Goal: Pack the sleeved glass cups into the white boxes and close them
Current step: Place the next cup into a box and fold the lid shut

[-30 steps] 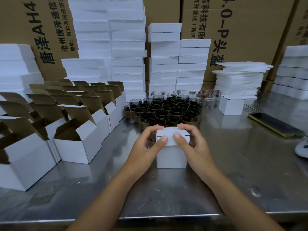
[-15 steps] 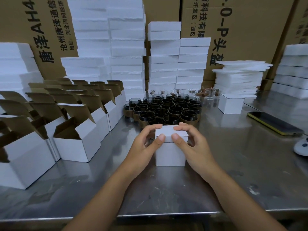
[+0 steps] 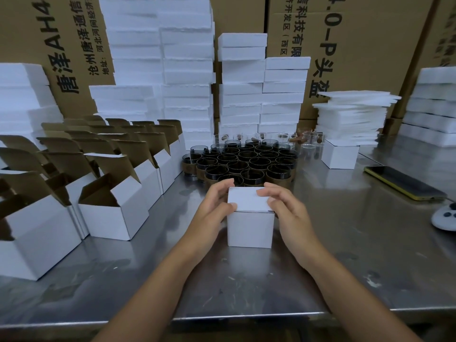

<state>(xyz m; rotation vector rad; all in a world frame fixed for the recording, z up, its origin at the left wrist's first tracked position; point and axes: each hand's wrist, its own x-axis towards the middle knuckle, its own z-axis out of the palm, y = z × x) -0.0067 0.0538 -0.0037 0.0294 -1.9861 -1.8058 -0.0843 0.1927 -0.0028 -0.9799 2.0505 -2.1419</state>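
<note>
Closest to the viewer, two bare forearms reach across a scuffed metal table [image 3: 246, 287]. Between the hands stands a small white box [image 3: 249, 225], upright on the table, its lid folded down over the top. The left hand [image 3: 214, 213] grips the lid's left edge, thumb on the front, fingers curled over the back. The right hand [image 3: 288, 213] holds the right edge, curled fingers resting on the lid.

Just behind the box stands a tight cluster of dark glass cups [image 3: 246, 164] in brown sleeves. To the left, rows of open boxes [image 3: 116, 218] stand with lids raised, showing brown insides. To the right lie a closed box [image 3: 340, 154], a phone [image 3: 404, 182] with a yellow rim, and, at the frame's edge, a small white device [image 3: 446, 218].

Farther back rise stacks of white foam slabs [image 3: 187, 70], and behind them large brown cartons [image 3: 357, 45] printed with black lettering.
</note>
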